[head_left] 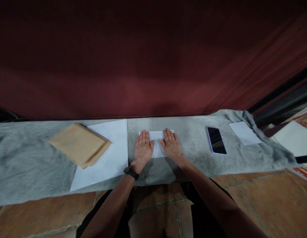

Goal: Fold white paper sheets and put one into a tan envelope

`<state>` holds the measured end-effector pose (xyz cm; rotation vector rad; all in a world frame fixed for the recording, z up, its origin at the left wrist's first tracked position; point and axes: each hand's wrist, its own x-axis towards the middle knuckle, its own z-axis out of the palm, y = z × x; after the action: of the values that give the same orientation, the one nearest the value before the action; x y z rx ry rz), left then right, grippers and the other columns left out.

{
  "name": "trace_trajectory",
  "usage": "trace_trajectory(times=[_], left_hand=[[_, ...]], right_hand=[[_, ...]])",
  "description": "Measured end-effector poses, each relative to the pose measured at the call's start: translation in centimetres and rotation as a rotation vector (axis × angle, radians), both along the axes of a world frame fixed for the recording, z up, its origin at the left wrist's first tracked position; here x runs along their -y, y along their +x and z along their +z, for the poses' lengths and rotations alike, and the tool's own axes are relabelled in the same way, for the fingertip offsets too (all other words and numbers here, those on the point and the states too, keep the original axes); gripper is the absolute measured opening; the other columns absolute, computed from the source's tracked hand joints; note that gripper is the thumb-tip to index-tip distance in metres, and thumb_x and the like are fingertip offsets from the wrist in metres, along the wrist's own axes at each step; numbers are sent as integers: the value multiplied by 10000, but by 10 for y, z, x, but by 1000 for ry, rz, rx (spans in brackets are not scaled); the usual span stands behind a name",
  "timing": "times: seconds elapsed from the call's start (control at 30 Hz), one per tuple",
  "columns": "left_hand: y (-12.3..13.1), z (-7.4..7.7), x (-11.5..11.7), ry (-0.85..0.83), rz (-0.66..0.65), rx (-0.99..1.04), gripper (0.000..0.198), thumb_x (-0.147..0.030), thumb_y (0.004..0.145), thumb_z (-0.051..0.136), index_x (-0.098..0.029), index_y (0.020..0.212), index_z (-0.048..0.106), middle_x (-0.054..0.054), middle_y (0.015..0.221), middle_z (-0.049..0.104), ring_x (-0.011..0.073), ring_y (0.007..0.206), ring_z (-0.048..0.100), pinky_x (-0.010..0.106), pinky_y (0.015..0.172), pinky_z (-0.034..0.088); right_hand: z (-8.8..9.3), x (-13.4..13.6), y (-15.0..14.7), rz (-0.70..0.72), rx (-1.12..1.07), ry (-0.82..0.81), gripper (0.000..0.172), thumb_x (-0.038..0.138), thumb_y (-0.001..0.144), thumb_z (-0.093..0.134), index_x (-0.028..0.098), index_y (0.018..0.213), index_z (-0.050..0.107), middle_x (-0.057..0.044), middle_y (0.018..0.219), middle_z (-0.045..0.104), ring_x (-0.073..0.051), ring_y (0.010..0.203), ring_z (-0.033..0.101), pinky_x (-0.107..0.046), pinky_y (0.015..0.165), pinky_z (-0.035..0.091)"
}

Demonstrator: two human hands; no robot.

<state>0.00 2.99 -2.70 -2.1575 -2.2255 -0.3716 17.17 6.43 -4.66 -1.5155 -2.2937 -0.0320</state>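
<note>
A small white sheet of paper (157,151), which looks folded along its far edge, lies flat on the grey cloth right in front of me. My left hand (144,147) rests palm down on its left part, fingers stretched out and pointing away from me. On the right part lies my right hand (171,143), also flat, with its thumb apart from the other fingers. Between the two thumbs the middle of the paper shows. Both palms cover the sides of the sheet, so the paper under them is hidden.
To the left, a stack of brown envelopes (79,143) overlaps large white sheets (111,165). A phone (217,140) with a purple edge lies to the right, and past it a small white paper (245,133). Behind the grey cloth (193,165) hangs a dark red curtain (148,66).
</note>
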Motion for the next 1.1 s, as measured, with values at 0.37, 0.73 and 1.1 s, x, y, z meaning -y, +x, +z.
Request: trace_trajectory(times=[0.37, 0.73, 1.1], left_hand=[[-8, -5, 11, 41, 46, 20, 671, -396, 1044, 333, 28, 1562, 372, 259, 1637, 355, 343, 1560, 296, 529, 1261, 296], [-14, -7, 27, 51, 47, 20, 695, -428, 1048, 354, 46, 1556, 368, 285, 1641, 323, 376, 1545, 319, 558, 1253, 303], [-1, 3, 44, 81, -26, 62, 655, -366, 1054, 331, -21, 1609, 284, 234, 1655, 337, 324, 1581, 236, 560, 1277, 268]], right_hand=[[1, 3, 18, -34, 38, -7, 698, 500, 1086, 314, 8, 1577, 378, -234, 1614, 422, -360, 1487, 421, -528, 1232, 290], [-3, 4, 35, -76, 38, 8, 720, 512, 1081, 306, -18, 1560, 399, -262, 1595, 438, -373, 1474, 432, -541, 1222, 300], [12, 15, 34, -24, -2, -41, 625, 386, 1089, 297, 47, 1613, 320, -219, 1667, 330, -344, 1542, 340, -571, 1241, 279]])
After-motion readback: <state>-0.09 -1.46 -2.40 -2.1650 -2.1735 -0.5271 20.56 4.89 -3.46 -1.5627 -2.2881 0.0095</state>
